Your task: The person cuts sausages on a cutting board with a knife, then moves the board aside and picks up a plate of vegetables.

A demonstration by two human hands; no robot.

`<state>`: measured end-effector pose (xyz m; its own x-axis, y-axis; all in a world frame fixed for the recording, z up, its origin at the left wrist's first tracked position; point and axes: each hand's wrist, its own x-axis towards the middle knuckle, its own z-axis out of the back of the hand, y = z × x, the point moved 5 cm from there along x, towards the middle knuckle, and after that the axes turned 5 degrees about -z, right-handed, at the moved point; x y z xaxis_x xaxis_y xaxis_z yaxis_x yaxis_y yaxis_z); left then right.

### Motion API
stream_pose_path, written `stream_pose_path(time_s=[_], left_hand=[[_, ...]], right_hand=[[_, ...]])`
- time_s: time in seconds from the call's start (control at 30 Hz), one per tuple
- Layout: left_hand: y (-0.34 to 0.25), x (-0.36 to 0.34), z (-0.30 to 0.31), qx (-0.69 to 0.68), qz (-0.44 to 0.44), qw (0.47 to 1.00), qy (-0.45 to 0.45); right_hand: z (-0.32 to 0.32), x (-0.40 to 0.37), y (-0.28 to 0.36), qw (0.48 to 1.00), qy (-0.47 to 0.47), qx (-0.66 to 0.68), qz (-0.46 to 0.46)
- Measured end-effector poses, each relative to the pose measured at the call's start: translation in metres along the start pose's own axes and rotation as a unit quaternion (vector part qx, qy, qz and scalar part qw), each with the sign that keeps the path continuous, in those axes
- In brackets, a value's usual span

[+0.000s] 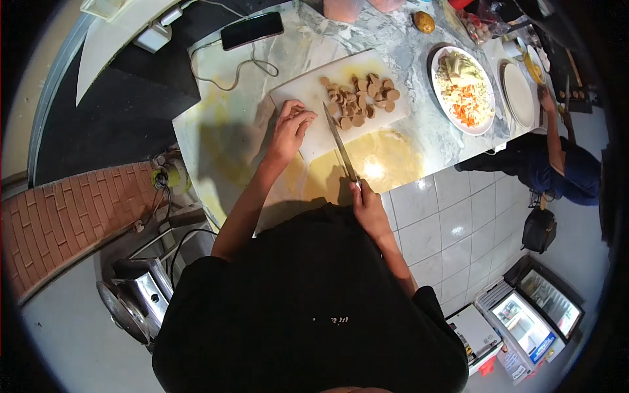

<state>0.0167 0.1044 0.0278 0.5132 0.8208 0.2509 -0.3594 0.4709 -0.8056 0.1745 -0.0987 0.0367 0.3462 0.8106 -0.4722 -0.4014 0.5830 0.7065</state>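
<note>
The sausage slices (362, 101) are thin brown rounds with smooth, dull faces, some flat and others tipped up on edge or overlapping. They lie in a loose heap over the right half of the white cutting board (321, 139), which sits at a slant in the middle of the marble worktop (314, 33). There are well over 20; the overlaps make an exact count unsure.

The right hand (371, 209) grips 1 knife (341, 144) by the handle at the worktop's near edge; the blade crosses the board's near edge and its tip points at the board's middle, just left of the heap. The left hand (289, 134) is at the board's left edge, fingers bent and drawn narrow; I cannot tell whether anything is pinched in them.

Near the worktop's far left corner lie 1 black phone (253, 31) and 1 looping cable (253, 54). Towards the right end are 1 white plate (481, 128) heaped with chopped vegetables (466, 108) and, beside it, 1 plain plate (517, 95). 1 potato (424, 22) lies beyond the heaped plate. 1 other person (570, 173) in dark blue stands by the right end.
</note>
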Motion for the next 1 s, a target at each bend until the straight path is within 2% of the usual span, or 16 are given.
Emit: stream_pose_path(time_s=[0.07,0.13,0.2,0.27,0.37,0.47,0.53,0.63,0.77,0.9,1.0], left_hand=[[0.000,-0.003,0.001,-0.029,0.011,0.999,0.021],[-0.006,-0.003,0.004,-0.006,-0.022,0.998,0.055],[-0.008,-0.004,0.006,0.000,-0.034,0.998,0.046],[-0.010,-0.004,0.010,0.005,-0.047,0.998,0.032],[-0.019,-0.007,0.013,0.037,-0.089,0.995,0.035],[-0.026,-0.009,0.013,0.081,-0.080,0.992,0.048],[-0.020,-0.011,0.007,-0.022,0.005,0.999,0.030],[-0.007,-0.018,-0.001,-0.056,0.025,0.998,-0.032],[-0.009,-0.022,0.000,-0.048,0.021,0.997,-0.051],[-0.009,-0.022,0.000,-0.052,0.029,0.996,-0.064],[-0.007,-0.022,-0.001,-0.054,0.036,0.996,-0.058]], right_hand=[[-0.004,0.005,0.004,1.000,0.014,-0.023,-0.009],[-0.008,0.008,0.006,1.000,0.014,-0.014,-0.003],[-0.011,0.009,0.011,1.000,0.014,-0.008,0.006],[-0.012,0.008,0.013,0.999,0.021,-0.010,-0.023],[-0.011,0.008,0.015,1.000,0.013,0.014,0.006],[-0.012,0.010,0.018,0.999,0.034,0.007,0.001],[-0.015,0.011,0.018,0.999,0.041,-0.007,0.001],[-0.015,0.012,0.017,0.999,0.049,-0.022,0.000],[-0.015,0.010,0.015,0.999,0.027,-0.018,0.025],[-0.012,0.006,0.023,0.999,0.013,-0.031,0.007],[-0.014,0.005,0.025,0.997,0.001,-0.073,0.031]])
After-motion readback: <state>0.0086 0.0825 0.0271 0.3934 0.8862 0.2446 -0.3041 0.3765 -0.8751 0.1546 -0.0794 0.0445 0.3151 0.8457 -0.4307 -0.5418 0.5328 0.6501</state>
